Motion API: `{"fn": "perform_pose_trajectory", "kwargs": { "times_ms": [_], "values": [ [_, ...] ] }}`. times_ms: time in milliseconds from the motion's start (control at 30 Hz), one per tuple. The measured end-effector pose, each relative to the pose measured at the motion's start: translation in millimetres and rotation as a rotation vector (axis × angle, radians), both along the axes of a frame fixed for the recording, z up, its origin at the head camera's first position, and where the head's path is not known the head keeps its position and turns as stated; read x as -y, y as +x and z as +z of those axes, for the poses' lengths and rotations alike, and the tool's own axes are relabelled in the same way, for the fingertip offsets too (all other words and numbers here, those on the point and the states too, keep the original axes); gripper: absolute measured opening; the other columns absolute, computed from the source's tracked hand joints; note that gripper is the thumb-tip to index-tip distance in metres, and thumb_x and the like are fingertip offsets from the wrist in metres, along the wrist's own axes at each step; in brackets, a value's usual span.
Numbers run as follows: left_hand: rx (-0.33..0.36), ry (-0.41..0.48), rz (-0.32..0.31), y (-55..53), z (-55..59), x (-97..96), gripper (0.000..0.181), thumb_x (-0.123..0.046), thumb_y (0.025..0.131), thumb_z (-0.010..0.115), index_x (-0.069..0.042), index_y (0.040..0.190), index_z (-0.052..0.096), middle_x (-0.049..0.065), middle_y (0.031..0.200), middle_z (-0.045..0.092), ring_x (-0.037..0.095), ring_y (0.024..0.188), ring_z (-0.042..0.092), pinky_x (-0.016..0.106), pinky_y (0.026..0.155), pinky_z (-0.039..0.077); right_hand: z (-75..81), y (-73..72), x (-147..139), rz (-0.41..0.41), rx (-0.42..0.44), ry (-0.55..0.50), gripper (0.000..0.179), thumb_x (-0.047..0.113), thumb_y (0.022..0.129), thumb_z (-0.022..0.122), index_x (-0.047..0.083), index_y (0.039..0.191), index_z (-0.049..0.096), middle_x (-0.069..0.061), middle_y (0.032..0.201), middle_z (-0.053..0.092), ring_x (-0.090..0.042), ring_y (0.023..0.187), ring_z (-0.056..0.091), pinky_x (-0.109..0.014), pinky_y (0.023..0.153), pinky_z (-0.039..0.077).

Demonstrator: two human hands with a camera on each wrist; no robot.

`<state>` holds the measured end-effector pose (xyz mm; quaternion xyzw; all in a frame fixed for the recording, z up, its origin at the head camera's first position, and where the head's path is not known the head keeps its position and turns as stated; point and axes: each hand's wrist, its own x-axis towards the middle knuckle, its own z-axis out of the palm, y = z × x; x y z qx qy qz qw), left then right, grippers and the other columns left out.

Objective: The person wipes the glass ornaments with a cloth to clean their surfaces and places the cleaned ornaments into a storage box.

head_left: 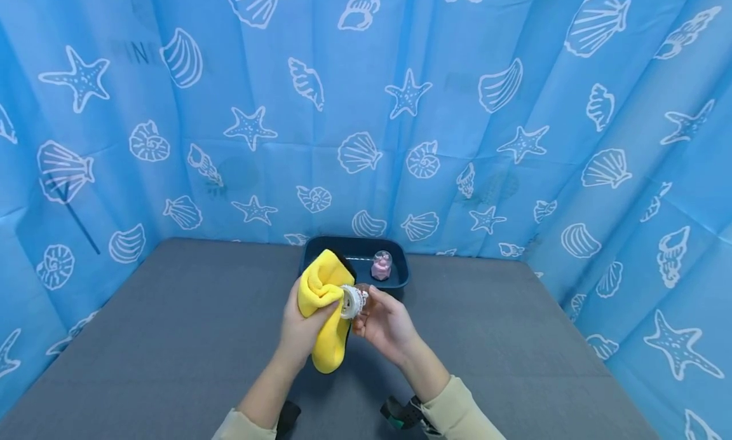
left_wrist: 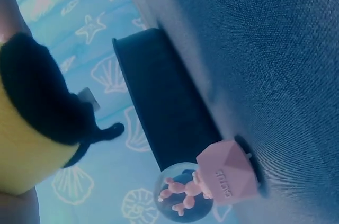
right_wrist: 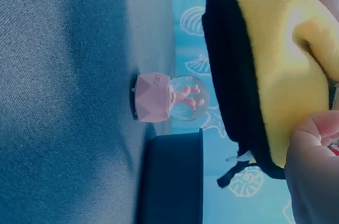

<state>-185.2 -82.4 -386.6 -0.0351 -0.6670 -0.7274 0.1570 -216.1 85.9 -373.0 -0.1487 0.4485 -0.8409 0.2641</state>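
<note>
My left hand (head_left: 303, 325) grips a folded yellow fleecy cloth (head_left: 328, 275), whose black edge and short loop (left_wrist: 108, 132) show in the wrist views. Beside it, my right hand (head_left: 389, 325) holds a small snow globe (head_left: 356, 301) by its clear dome. The white ribbed base of that globe faces left, against the cloth. Its dome is partly hidden by the right fingers. In the head view, a pink snow globe (head_left: 381, 266) appears at the right of a dark blue tray (head_left: 405, 271). Both wrist views show a pink-based snow globe (right_wrist: 153, 97) upright on the grey surface.
The grey table surface (head_left: 229, 344) spreads around the hands. A blue curtain (head_left: 366, 109) with white shells and starfish hangs behind and at both sides. In the wrist views, the tray (right_wrist: 175, 181) stands close to the pink-based globe.
</note>
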Motion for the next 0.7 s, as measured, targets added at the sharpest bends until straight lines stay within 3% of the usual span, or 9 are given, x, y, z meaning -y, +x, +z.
{"fn": "perform_pose_trajectory", "kwargs": {
  "times_ms": [100,200,333,500,600,700],
  "values": [
    [0.053,0.1,0.011,-0.8,1.0,2.8,0.061,-0.005,0.087,0.07,-0.001,0.138,0.037,0.013,0.114,0.051,0.02,0.098,0.052,0.032,0.084,0.047,0.1,-1.4,-0.1,0.016,0.003,-0.011,0.037,0.03,0.107,0.022,0.015,0.105,0.056,-0.001,0.091,0.049,-0.013,0.073,0.043,-0.026,0.066,0.035],
    [0.048,0.14,-0.018,-0.3,2.0,4.8,0.062,-0.005,0.087,0.07,0.0,0.138,0.036,0.011,0.111,0.051,0.019,0.096,0.054,0.03,0.082,0.048,0.6,-2.3,-0.9,0.029,0.0,-0.028,0.041,0.03,0.107,0.019,0.017,0.103,0.058,-0.001,0.089,0.047,-0.013,0.072,0.042,-0.026,0.065,0.034],
    [-0.034,0.03,-0.077,1.0,2.2,0.9,0.07,-0.008,0.086,0.074,-0.001,0.142,0.032,0.014,0.115,0.051,0.023,0.099,0.052,0.036,0.086,0.047,1.6,-2.5,-0.3,0.032,-0.004,-0.025,0.042,0.029,0.107,0.018,0.018,0.102,0.058,0.001,0.089,0.048,-0.012,0.071,0.041,-0.026,0.065,0.035],
    [-0.121,-0.1,-0.03,0.8,0.0,-3.5,0.068,-0.003,0.086,0.073,0.0,0.142,0.035,0.019,0.12,0.052,0.03,0.104,0.051,0.044,0.088,0.047,1.4,-2.5,1.8,0.009,0.0,-0.006,0.039,0.031,0.107,0.019,0.017,0.102,0.055,0.0,0.091,0.049,-0.013,0.07,0.042,-0.026,0.065,0.035],
    [-0.078,-0.076,-0.007,0.5,0.5,-2.4,0.065,-0.004,0.087,0.072,0.0,0.141,0.037,0.019,0.12,0.052,0.03,0.104,0.052,0.043,0.088,0.047,0.1,-3.0,1.9,0.004,-0.01,0.0,0.04,0.032,0.107,0.021,0.017,0.102,0.058,0.001,0.091,0.052,-0.012,0.069,0.043,-0.026,0.065,0.036],
    [0.013,0.017,0.013,-1.2,1.1,0.1,0.062,-0.007,0.087,0.072,-0.001,0.139,0.038,0.016,0.116,0.053,0.025,0.1,0.054,0.037,0.086,0.047,-0.8,-3.8,1.6,-0.007,-0.022,0.012,0.04,0.032,0.107,0.022,0.018,0.102,0.059,0.001,0.091,0.054,-0.012,0.069,0.044,-0.025,0.064,0.037]
  ]
}}
